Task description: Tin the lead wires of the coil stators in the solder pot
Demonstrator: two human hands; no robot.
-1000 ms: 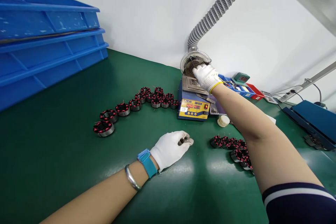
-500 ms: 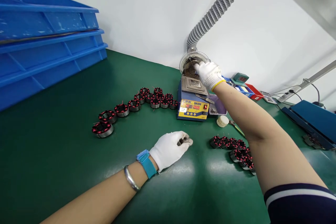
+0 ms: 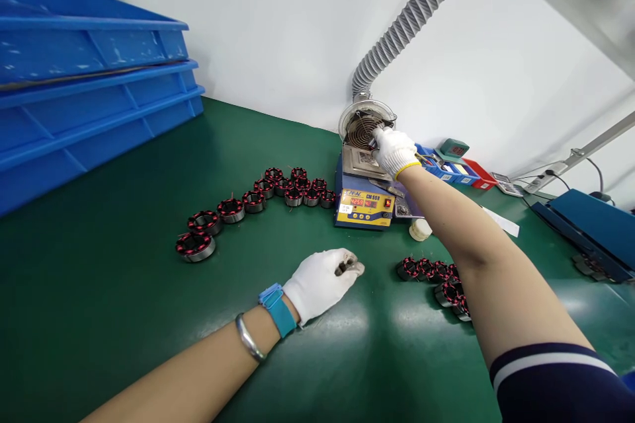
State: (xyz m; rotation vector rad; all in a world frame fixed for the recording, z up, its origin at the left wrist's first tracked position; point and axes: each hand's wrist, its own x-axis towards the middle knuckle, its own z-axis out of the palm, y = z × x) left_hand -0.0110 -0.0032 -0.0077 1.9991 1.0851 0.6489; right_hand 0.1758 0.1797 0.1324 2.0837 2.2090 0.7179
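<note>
My left hand [image 3: 322,283], in a white glove with darkened fingertips, rests on the green tabletop with its fingers curled together. Whether anything sits inside them is hidden. My right hand [image 3: 394,151], gloved in white with a yellow-edged cuff, reaches over the metal top plate [image 3: 354,162] of a blue and yellow solder pot [image 3: 366,207]. Its fingers are closed round a small dark part, mostly hidden, just in front of the round fan grille [image 3: 361,130]. Red-and-black wound motor stators [image 3: 231,209] stand in a line left of the pot. More stators [image 3: 425,269] stand below my right forearm.
Stacked blue crates [image 3: 99,106] fill the left side. A grey ribbed duct [image 3: 407,26] rises from the grille. Near the pot lies a round cream-coloured pad [image 3: 421,230]. Blue bins [image 3: 446,172], a red bin [image 3: 480,175] and a blue machine [image 3: 590,231] stand to the right.
My right hand has shifted slightly back and forth over the pot, now a little lower, with a dark part showing at its fingers. My left hand has stayed in place.
</note>
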